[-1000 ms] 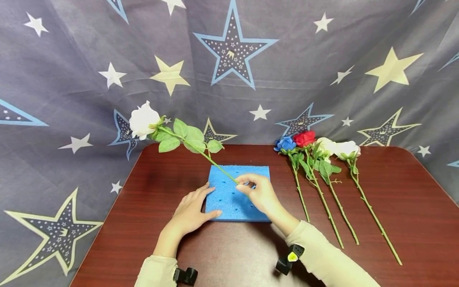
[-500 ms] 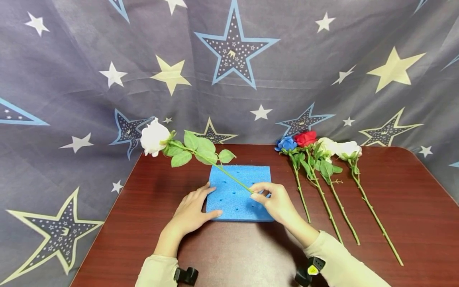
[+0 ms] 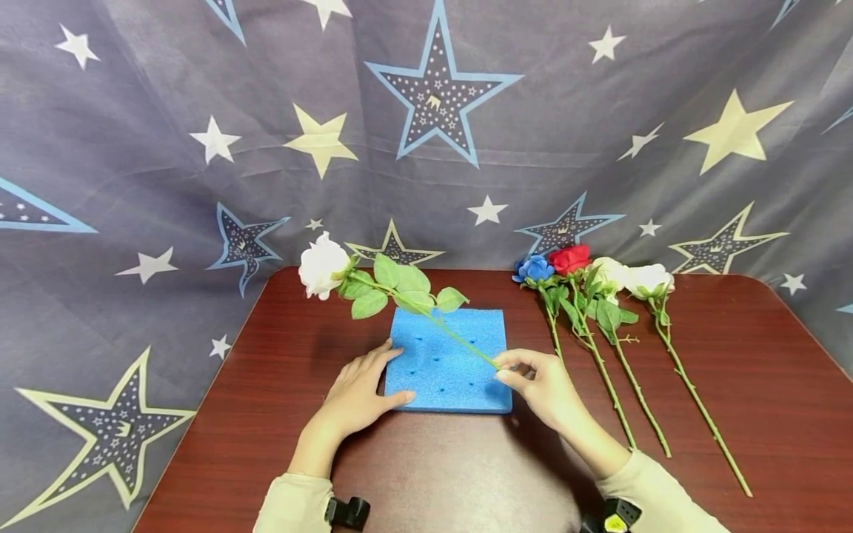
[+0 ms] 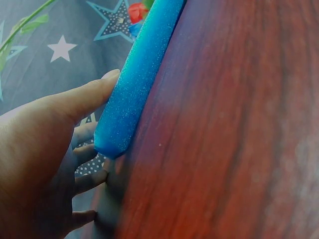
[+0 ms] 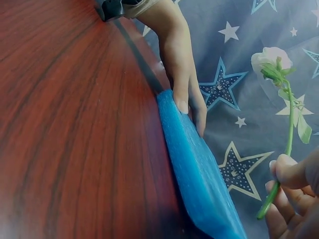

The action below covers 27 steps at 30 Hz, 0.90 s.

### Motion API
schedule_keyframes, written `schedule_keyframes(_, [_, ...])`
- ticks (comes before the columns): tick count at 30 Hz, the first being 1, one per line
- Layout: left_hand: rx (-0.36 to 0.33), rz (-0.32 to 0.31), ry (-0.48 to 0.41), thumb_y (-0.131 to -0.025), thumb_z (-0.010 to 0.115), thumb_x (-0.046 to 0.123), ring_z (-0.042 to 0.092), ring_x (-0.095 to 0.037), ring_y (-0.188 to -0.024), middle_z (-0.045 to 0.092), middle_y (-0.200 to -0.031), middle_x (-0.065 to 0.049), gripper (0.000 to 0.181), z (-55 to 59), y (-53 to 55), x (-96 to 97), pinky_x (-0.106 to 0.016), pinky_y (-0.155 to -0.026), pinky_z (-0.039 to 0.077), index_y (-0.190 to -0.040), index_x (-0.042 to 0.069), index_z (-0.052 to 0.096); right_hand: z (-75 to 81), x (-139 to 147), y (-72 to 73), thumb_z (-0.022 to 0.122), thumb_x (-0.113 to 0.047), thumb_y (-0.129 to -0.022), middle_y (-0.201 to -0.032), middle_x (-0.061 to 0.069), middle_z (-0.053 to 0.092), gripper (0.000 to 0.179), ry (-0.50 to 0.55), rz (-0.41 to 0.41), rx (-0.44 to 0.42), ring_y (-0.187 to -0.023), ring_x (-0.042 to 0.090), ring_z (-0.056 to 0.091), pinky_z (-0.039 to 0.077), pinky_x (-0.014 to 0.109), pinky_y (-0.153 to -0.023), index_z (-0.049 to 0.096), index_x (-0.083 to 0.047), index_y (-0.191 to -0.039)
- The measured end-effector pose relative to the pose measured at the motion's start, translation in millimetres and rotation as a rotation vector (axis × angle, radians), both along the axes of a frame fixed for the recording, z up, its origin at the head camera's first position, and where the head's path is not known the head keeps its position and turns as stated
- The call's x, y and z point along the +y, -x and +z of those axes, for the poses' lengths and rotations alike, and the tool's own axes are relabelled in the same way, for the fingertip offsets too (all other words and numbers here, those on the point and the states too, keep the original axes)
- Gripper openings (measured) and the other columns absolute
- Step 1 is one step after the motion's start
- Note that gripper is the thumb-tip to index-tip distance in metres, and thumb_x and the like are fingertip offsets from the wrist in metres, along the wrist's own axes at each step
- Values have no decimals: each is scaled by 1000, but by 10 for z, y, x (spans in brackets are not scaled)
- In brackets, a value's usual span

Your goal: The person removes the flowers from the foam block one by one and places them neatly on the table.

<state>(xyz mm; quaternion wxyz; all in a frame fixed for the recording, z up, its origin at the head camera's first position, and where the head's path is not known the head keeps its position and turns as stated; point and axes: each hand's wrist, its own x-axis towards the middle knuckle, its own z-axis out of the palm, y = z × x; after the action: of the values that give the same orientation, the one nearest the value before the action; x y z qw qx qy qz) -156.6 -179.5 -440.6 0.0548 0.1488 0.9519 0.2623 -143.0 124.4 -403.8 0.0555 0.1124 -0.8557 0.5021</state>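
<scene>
My right hand point(image 3: 545, 386) pinches a white rose point(image 3: 323, 268) near the lower end of its stem, between thumb and fingers. The stem slants up and left over the blue foam block point(image 3: 460, 400), with the bloom beyond its far left corner. In the right wrist view, the stem's cut end point(image 5: 261, 214) sticks out just below the fingertips, apart from the foam. My left hand point(image 3: 360, 389) rests at the block's left edge, its thumb and fingertips on the foam and its fingers spread. Several small holes dot the block's top.
To the right on the brown table point(image 3: 280, 318) lie a blue rose point(image 3: 535, 268), a red rose point(image 3: 569, 259) and two white roses point(image 3: 649, 281), stems toward me. A star-patterned curtain point(image 3: 506, 148) hangs behind the table.
My right hand has moved right and slightly toward me, carrying the white rose. Its bloom has shifted right and lower. My left hand stays at the foam.
</scene>
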Motion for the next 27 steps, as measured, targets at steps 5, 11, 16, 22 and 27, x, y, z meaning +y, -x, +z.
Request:
schedule_keyframes(5, [1,-3,15,-87,64,62,29,-30,-144,27,-161,-2,79,-15,-3,-7,-55,-114,23,-151,21,43,43,111,-48,76,4,-82,-79,2,70,13,12,-15,-16,-68,8,60,50,26,-63,76,-3,-93])
schedule_keyframes(11, [8,-2,12,-88,64,62,29,-29,-144,28,-161,-2,79,-22,-6,-8,-54,-115,23,-151,20,44,69,246,-99,75,2,-83,-78,0,71,11,-16,-27,15,-70,7,60,50,27,-64,75,-5,-91])
schedule_keyframes(16, [13,-6,6,-88,65,61,29,-29,-145,28,-161,-1,79,-23,-3,-7,-55,-115,23,-151,19,44,86,345,-142,76,2,-82,-77,-2,70,11,-35,-35,54,-67,5,57,48,25,-59,75,-5,-91])
schedule_keyframes(22, [13,-11,7,-88,64,62,29,-29,-145,26,-162,-1,80,-18,5,-6,-56,-115,22,-152,19,42,97,452,-186,76,4,-81,-79,2,71,13,-48,-54,91,-68,3,58,48,25,-60,75,-4,-92])
schedule_keyframes(27, [18,-13,0,-88,64,62,30,-31,-144,27,-161,-2,79,-11,9,-7,-57,-114,23,-151,19,44,117,560,-228,76,2,-82,-80,2,71,13,-89,-77,115,-60,4,55,46,24,-53,75,-6,-93])
